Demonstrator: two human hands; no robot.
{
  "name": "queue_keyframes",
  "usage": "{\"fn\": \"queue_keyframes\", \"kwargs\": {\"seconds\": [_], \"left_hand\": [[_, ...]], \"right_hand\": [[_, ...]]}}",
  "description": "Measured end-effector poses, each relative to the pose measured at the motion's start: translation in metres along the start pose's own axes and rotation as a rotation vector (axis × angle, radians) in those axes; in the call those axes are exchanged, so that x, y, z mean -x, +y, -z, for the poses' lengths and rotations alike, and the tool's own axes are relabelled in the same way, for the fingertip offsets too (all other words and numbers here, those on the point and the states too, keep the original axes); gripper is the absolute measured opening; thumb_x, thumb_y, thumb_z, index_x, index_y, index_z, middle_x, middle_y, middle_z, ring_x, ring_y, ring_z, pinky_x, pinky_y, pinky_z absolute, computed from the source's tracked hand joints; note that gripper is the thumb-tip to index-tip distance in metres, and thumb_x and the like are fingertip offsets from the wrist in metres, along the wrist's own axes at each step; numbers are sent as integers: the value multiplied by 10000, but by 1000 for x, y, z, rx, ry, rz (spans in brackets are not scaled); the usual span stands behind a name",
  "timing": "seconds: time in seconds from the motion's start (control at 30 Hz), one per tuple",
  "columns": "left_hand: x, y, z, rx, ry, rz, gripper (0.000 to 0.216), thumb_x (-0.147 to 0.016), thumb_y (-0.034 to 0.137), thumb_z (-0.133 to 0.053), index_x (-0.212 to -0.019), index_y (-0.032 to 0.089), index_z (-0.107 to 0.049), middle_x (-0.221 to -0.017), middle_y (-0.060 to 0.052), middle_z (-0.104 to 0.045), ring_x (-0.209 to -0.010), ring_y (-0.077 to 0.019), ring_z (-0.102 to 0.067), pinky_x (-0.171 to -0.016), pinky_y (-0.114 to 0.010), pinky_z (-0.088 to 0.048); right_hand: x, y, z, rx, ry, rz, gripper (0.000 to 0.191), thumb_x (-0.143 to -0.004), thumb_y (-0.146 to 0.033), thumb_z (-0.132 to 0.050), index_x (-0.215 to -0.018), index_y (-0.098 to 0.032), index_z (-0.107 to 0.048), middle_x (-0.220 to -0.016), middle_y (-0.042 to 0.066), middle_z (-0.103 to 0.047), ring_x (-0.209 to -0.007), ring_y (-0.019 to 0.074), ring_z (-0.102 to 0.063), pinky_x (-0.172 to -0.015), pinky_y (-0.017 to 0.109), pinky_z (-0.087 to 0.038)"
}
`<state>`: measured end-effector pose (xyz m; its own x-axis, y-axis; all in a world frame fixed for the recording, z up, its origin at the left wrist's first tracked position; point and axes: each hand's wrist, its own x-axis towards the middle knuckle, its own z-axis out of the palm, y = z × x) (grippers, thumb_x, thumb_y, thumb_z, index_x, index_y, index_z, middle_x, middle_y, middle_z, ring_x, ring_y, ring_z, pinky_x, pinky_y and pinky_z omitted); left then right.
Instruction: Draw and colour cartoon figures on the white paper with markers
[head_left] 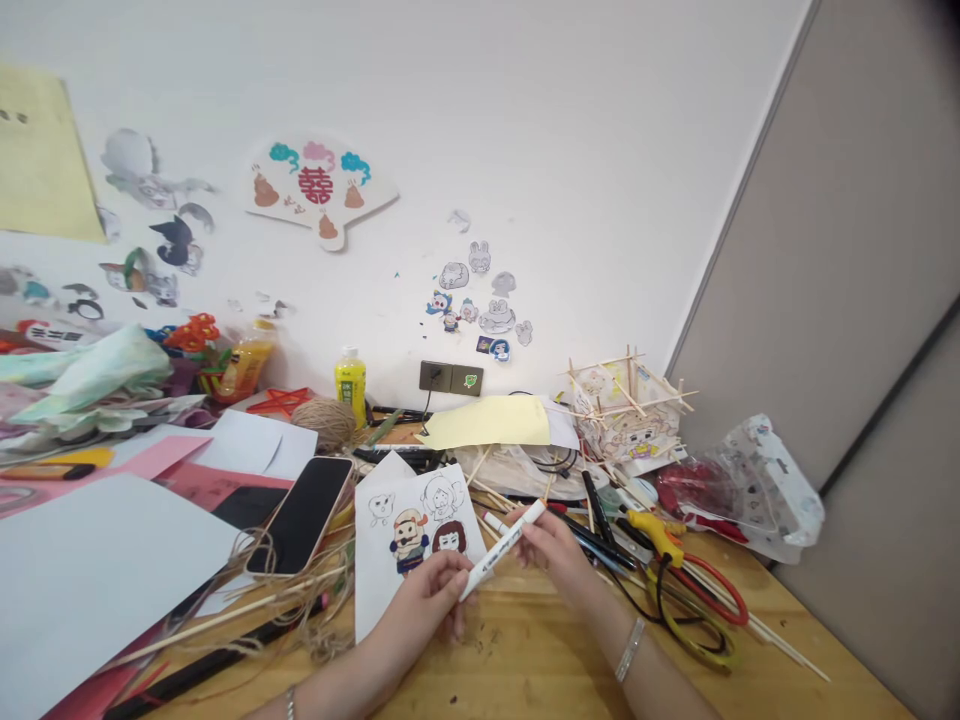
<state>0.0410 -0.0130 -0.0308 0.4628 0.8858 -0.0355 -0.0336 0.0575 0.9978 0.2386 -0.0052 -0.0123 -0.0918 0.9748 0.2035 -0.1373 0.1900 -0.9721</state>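
Observation:
Both of my hands hold one white marker (501, 548) slanting up to the right above the wooden table (540, 650). My left hand (429, 592) grips its lower end, my right hand (553, 548) pinches its upper end near the cap. Just behind the marker lies a white sheet with cartoon figures (416, 540), two of them coloured in. A smartphone (302, 513) lies face up to the left of the sheet.
Loose papers (90, 570) and thin sticks and twine (247, 600) cover the left. A twine ball (324, 421) and yellow bottle (350, 383) stand by the wall. Pens, a yellow glue gun (654, 530), scissors (705, 600), a stick frame (626, 405) and a plastic bag (757, 490) crowd the right.

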Motion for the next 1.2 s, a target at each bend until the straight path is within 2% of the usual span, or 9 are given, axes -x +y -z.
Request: {"fn": "queue_keyframes", "kwargs": {"seconds": [0.17, 0.33, 0.47, 0.57, 0.7, 0.8, 0.9, 1.0, 1.2], "left_hand": [[6, -5, -2, -131, -28, -39, 462, -716, 603, -591, -907, 185, -538, -684, -4, -623, -508, -151, -569, -456, -255, -437], [15, 2, 9, -894, 301, -670, 430, -870, 244, -489, -1294, 204, -422, -1293, -150, -528, -1187, -281, -494, -945, -447, -446], [17, 8, 12, -1392, 58, -1082, 381, -888, 81, -427, -1256, 166, -477, -1219, -137, -593, -1151, -280, -510, -973, -454, -411], [21, 5, 6, -1487, -66, -955, 367, -881, 48, -416, -1234, 126, -484, -1030, -126, -644, -958, -238, -577, -884, -401, -457], [27, 3, 1, -1340, -27, -766, 379, -882, 60, -410, -1242, 169, -462, -942, -80, -622, -859, -205, -567, -791, -335, -469], [29, 5, 0, -1156, 4, -585, 166, -912, 146, -390, -970, 179, -543, -900, -71, -608, -830, -199, -564, -735, -306, -472], [28, 3, -2, -1009, 47, -420, 172, -903, 165, -351, -848, 192, -511, -878, -66, -609, -799, -197, -568, -717, -307, -468], [27, 0, -6, -917, 20, -384, 172, -876, 176, -375, -881, 196, -546, -915, -78, -636, -834, -218, -584, -756, -321, -461], [34, 10, -9, -653, -214, -400, 304, -942, 271, -331, -1025, 240, -622, -1009, -44, -691, -907, -202, -633, -802, -259, -447]], "right_hand": [[8, -3, -9, 14, -106, -27, 460, -722, -593, -671, -766, -139, -616, -669, 4, -586, -614, 136, -550, -600, 266, -446], [18, -2, -15, 71, -345, -207, 476, -793, -654, -547, -726, -185, -501, -471, -78, -493, -361, 69, -404, -385, 189, -315], [24, -4, -21, 206, -583, -297, 540, -757, -712, -527, -665, -180, -522, -419, -89, -451, -317, 53, -366, -331, 175, -249], [24, -10, -21, 247, -645, -330, 578, -842, -696, -399, -675, -169, -571, -445, -57, -514, -313, 58, -380, -332, 178, -273], [16, -16, -4, 218, -424, -276, 568, -843, -677, -420, -726, -152, -602, -501, -36, -559, -373, 72, -457, -375, 177, -319], [9, -17, 11, 156, -388, -266, 487, -833, -606, -520, -803, -131, -621, -544, -21, -591, -425, 82, -504, -424, 182, -350], [11, -15, 11, 124, -533, -215, 469, -682, -435, -770, -1024, -154, -615, -669, -16, -633, -541, 100, -559, -513, 197, -405], [21, -9, -5, 102, -624, -171, 594, -653, -365, -799, -1171, -205, -558, -839, 10, -648, -686, 126, -592, -617, 227, -441], [34, -3, -22, 260, -426, -67, 199, -830, -321, -580, -957, -177, -633, -516, -75, -474, -427, 76, -416, -426, 173, -295]]}}
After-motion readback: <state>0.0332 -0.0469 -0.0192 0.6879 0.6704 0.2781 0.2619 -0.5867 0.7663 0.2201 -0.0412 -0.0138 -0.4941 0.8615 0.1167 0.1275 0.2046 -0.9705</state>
